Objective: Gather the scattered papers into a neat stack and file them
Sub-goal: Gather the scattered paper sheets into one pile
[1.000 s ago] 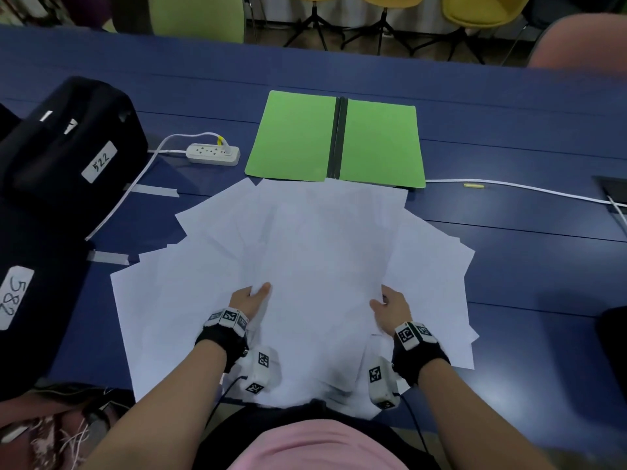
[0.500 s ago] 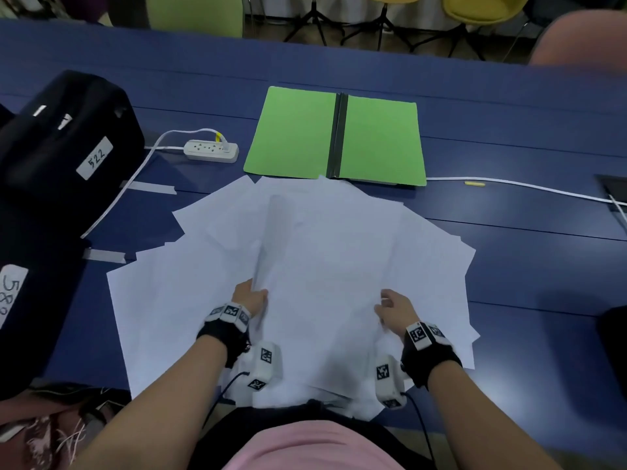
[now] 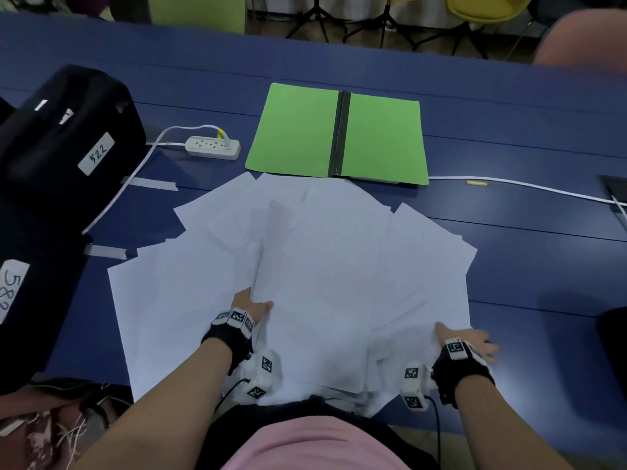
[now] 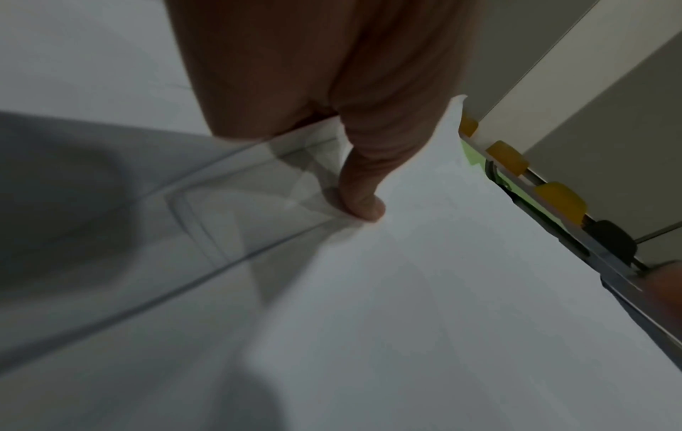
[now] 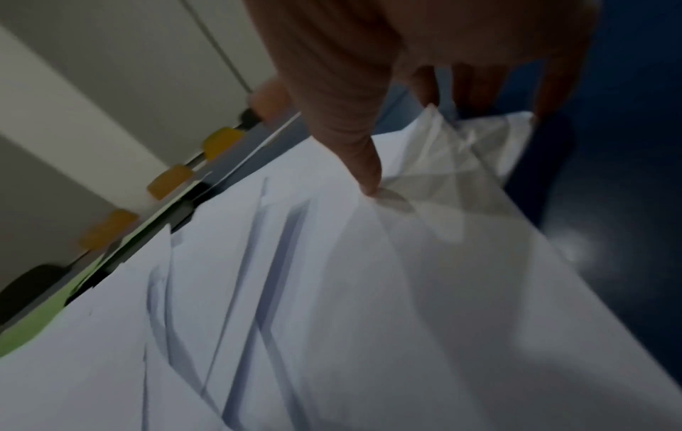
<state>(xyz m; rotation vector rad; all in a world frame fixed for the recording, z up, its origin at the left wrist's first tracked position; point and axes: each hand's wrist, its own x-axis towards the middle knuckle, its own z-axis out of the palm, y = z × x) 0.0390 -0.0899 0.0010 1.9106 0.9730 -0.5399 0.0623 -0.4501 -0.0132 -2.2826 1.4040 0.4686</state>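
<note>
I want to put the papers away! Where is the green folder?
In the head view, the green folder lies open on the blue table, just beyond the papers, right of the power strip.

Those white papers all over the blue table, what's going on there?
A person is gathering the loose white papers fanned across the blue table. The left hand pinches the lifted edge of one sheet near the middle of the pile. The right hand is at the pile's right edge, thumb on top of the sheets and fingers at their edge. The green folder lies open and flat just beyond the papers, with nothing filed in it yet.
</note>
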